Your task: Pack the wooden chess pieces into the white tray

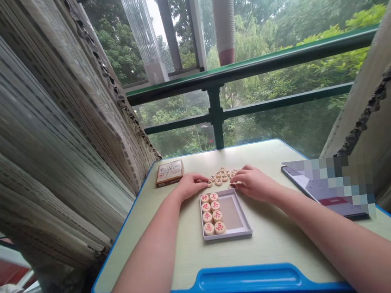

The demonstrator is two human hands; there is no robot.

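Box with printed top [169, 173], my left hand [190, 185], fingertips narrowed at a loose xiangqi piece [209, 183], grip unclear, eight red-marked pieces [207, 217] along the left of a shallow tray [233, 213], loose pieces [219, 182] clustered just beyond, my right hand [253, 182] at their edge, fingers curled, hold hidden

Cream, red-marked pieces [207, 217] in white-rimmed tray [233, 233]; tabletop [140, 255] pale green, blue-edged; far railing [260, 69] dark green; left curtain [54, 100] dash-striped.
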